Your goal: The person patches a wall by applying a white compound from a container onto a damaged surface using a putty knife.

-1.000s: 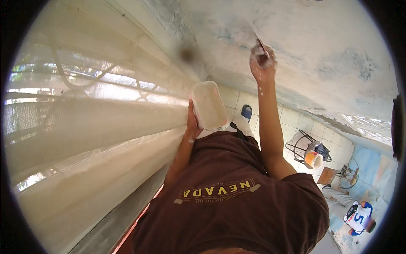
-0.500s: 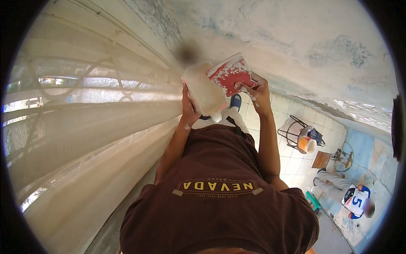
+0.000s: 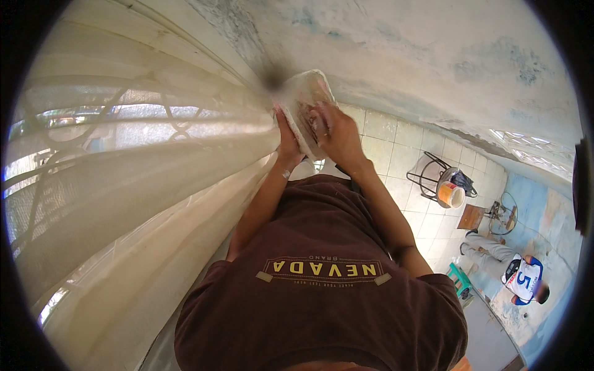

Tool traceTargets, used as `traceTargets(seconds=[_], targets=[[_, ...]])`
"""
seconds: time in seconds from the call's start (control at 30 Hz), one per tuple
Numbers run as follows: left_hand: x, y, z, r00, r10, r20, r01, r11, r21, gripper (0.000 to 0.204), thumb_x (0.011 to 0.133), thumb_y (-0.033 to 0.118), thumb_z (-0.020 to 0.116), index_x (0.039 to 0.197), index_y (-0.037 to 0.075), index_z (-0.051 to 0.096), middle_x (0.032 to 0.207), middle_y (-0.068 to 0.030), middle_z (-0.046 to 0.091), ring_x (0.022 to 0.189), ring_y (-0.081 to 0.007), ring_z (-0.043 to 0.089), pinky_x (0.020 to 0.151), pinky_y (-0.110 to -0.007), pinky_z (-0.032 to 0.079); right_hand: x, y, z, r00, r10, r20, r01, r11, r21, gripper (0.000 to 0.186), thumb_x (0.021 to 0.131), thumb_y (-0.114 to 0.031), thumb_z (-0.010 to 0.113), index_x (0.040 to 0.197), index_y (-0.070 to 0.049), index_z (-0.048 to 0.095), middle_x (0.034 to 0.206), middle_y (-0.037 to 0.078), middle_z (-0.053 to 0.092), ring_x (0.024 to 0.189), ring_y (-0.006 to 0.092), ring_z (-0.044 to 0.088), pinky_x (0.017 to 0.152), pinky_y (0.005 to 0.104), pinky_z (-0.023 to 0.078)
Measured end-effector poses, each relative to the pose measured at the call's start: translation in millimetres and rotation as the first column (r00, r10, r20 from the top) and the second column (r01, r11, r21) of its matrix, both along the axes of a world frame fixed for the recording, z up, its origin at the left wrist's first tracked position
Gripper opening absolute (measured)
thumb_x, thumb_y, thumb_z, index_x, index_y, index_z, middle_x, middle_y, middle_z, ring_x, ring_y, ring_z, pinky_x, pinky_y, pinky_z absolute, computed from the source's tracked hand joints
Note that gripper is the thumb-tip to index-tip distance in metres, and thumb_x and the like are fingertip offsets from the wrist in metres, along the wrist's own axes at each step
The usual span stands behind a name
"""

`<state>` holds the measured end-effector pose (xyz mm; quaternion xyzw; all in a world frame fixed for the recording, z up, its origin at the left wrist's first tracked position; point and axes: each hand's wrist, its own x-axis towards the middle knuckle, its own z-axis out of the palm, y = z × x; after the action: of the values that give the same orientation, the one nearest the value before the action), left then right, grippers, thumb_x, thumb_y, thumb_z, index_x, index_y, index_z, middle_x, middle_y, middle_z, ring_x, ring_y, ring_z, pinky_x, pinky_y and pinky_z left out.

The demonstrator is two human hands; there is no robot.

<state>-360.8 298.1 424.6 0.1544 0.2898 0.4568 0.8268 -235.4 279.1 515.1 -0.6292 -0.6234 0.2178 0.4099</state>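
Note:
A pale, rectangular plastic tray [image 3: 315, 83] is held up in front of my body, streaked with white material and tilted. My left hand [image 3: 286, 136] grips its left side, fingers closed along the edge. Over the tray's right half is my right hand [image 3: 337, 139], fingers curled at a brownish, smeared patch inside it. What those fingers hold is too hidden to make out; the red scraper from earlier is not clearly visible. Just beyond the hands lies the patchy, whitish wall [image 3: 433, 49].
Sheer curtains over window grilles [image 3: 124, 185] run along my left. At right on the tiled floor [image 3: 387, 148] are a black metal stool [image 3: 421, 173], bucket [image 3: 450, 195], dark bag [image 3: 465, 182], brown board [image 3: 474, 216] and green plastic object [image 3: 460, 281]. Another person [image 3: 520, 275] works beside a blue patchy wall.
My right hand came down from the wall with a red scraper to the tray, and now curls over it, hiding the scraper. The tray rose and turned.

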Motion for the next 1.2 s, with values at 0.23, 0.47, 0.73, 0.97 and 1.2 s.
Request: traceTargets(seconds=[0.23, 0.47, 0.73, 0.97, 1.2], targets=[[0, -7, -13, 0.983, 0.078, 0.168, -0.055, 0.989, -0.140, 0.088, 0.087, 0.079, 0.027, 0.144, 0.012, 0.037, 0.134, -0.0073, 0.051, 0.118, -0.0242, 0.053, 0.102, -0.040, 0.045, 8, 1, 16, 0.990, -0.048, -0.133, 0.042, 0.998, -0.046, 0.012, 0.089, -0.008, 0.057, 0.099, -0.002, 0.061, 0.090, 0.019, 0.065, 0.079, 0.0369, 0.065, 0.068, 0.0402, 0.051], [8, -5, -10, 0.983, 0.107, 0.149, -0.086, 0.986, -0.141, 0.083, 0.089, 0.077, 0.027, 0.143, 0.014, 0.039, 0.133, -0.0055, 0.052, 0.119, -0.0238, 0.053, 0.101, -0.042, 0.045, 12, 5, 8, 0.979, 0.143, 0.147, -0.117, 0.978, -0.172, 0.011, 0.092, -0.009, 0.056, 0.099, -0.001, 0.058, 0.075, 0.021, 0.064, 0.067, 0.0412, 0.063, 0.063, 0.0436, 0.050], [23, 7, -11, 0.996, 0.032, 0.086, -0.028, 0.999, -0.039, 0.082, 0.091, 0.075, 0.026, 0.141, 0.013, 0.040, 0.132, -0.0090, 0.054, 0.119, -0.0236, 0.055, 0.101, -0.043, 0.046, 35, 23, -4, 0.964, 0.267, 0.012, -0.261, 0.949, -0.176, 0.014, 0.089, -0.010, 0.059, 0.097, 0.001, 0.058, 0.084, 0.029, 0.061, 0.075, 0.0487, 0.058, 0.066, 0.0466, 0.049], [23, 14, -3, 0.981, 0.148, 0.126, -0.146, 0.989, -0.025, 0.082, 0.092, 0.073, 0.028, 0.146, 0.012, 0.032, 0.140, -0.0120, 0.047, 0.126, -0.0276, 0.050, 0.105, -0.046, 0.044, 100, 47, -21, 0.741, 0.036, -0.671, -0.219, 0.957, -0.191, 0.025, 0.095, -0.023, 0.061, 0.107, -0.001, 0.061, 0.086, 0.005, 0.066, 0.075, 0.0168, 0.063, 0.068, 0.0325, 0.051], [16, 0, -19, 0.967, 0.247, -0.067, -0.252, 0.964, -0.083, 0.078, 0.094, 0.068, 0.031, 0.148, 0.012, 0.030, 0.143, -0.0093, 0.043, 0.128, -0.0247, 0.048, 0.105, -0.041, 0.043, 109, 48, -82, -0.025, 0.026, -0.999, -0.419, 0.907, 0.034, 0.037, 0.095, -0.024, 0.061, 0.123, -0.001, 0.055, 0.118, 0.006, 0.062, 0.100, 0.0148, 0.063, 0.084, 0.0305, 0.054]])
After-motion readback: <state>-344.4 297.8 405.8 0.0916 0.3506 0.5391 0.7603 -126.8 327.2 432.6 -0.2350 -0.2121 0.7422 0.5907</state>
